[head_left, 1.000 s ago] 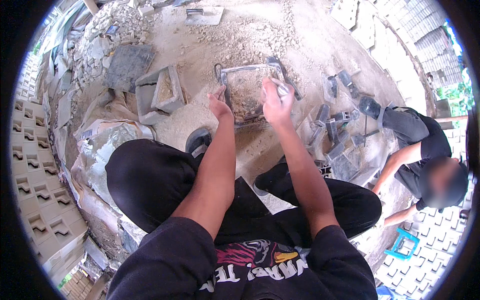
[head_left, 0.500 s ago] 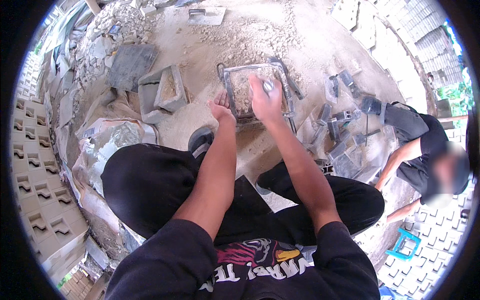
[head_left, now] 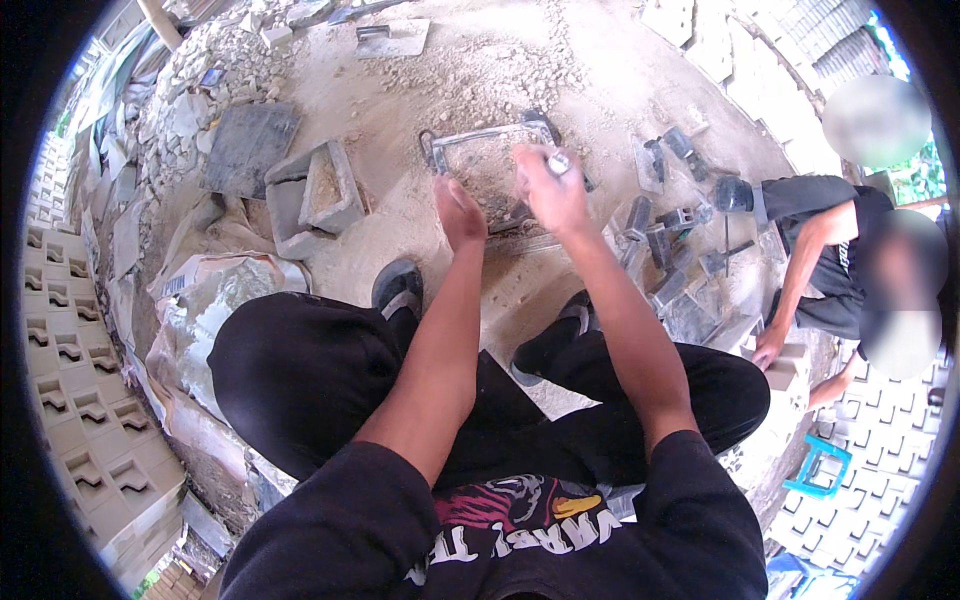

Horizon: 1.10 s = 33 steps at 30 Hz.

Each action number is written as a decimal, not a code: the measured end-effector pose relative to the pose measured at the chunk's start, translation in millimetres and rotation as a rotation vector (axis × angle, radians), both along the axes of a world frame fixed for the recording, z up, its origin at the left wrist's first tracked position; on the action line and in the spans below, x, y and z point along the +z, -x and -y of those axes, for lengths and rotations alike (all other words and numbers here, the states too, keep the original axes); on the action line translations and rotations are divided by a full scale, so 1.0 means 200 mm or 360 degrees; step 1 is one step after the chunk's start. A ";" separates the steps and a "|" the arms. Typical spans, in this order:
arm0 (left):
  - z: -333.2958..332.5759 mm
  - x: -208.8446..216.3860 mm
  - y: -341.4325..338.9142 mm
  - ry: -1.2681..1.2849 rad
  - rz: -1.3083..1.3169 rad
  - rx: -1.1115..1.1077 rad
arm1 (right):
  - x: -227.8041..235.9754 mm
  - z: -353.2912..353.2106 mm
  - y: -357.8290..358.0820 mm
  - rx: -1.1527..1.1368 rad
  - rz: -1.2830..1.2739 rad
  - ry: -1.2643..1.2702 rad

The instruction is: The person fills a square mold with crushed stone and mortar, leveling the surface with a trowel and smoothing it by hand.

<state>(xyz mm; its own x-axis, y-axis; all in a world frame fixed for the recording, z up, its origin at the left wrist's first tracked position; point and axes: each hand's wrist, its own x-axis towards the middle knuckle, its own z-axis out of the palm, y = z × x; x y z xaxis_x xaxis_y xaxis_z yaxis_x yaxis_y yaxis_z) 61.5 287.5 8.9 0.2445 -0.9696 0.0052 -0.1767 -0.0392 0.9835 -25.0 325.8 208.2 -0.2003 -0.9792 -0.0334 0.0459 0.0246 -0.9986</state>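
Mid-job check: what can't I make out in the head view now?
In the head view:
Shiny object: partly hidden by the right hand; its kind is unclear.
Frame: right side partly covered by the right hand, near left corner by the left hand.
Lower-right blue item: cut off by the bottom edge.

At upper centre, a square, dust-coated frame (head_left: 480, 136) shows pale grey over near-black, its crumbly filling (head_left: 482, 180) brown and tan; the small metal tool (head_left: 558, 163) gleams silvery white. The wearer's black cotton T-shirt (head_left: 320, 525), bottom centre, carries a print in magenta, white and yellow, above plain black trousers (head_left: 285, 375). Cream blocks (head_left: 75, 350) at far left repeat a stepped, zigzag notch pattern. At lower right, a plastic stool (head_left: 824, 485) is bright turquoise.
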 end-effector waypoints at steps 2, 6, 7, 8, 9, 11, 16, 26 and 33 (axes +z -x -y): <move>-0.01 0.01 0.08 0.0207 0.0216 -0.0055 | 0.05 -0.04 0.04 -0.0105 0.0173 0.0149; -0.07 0.03 0.15 0.0338 0.0410 -0.0265 | -0.01 0.00 0.15 -0.0253 0.0191 0.0144; -0.06 0.04 0.16 0.0354 0.0365 -0.0416 | 0.02 0.05 0.19 -0.0303 0.0124 0.0049; -0.05 0.05 0.14 0.0361 0.0336 -0.0568 | 0.06 0.10 0.23 -0.0203 0.0229 0.0127; -0.03 0.06 0.13 0.0368 0.0307 -0.0718 | 0.01 0.07 0.23 -0.0288 0.0091 0.0250; -0.03 0.08 0.14 0.0308 0.0340 -0.0857 | -0.12 -0.01 0.20 -0.0465 -0.0192 0.0489; -0.04 0.03 0.10 0.0387 0.0467 -0.0948 | 0.02 0.04 0.26 -0.0355 0.0151 0.0200; -0.01 0.07 0.22 0.0343 0.0407 -0.0966 | -0.16 -0.04 0.23 -0.0551 -0.0417 0.0398; -0.02 0.14 0.18 0.0183 0.0267 -0.0863 | -0.12 0.05 0.22 -0.0588 -0.0033 0.0316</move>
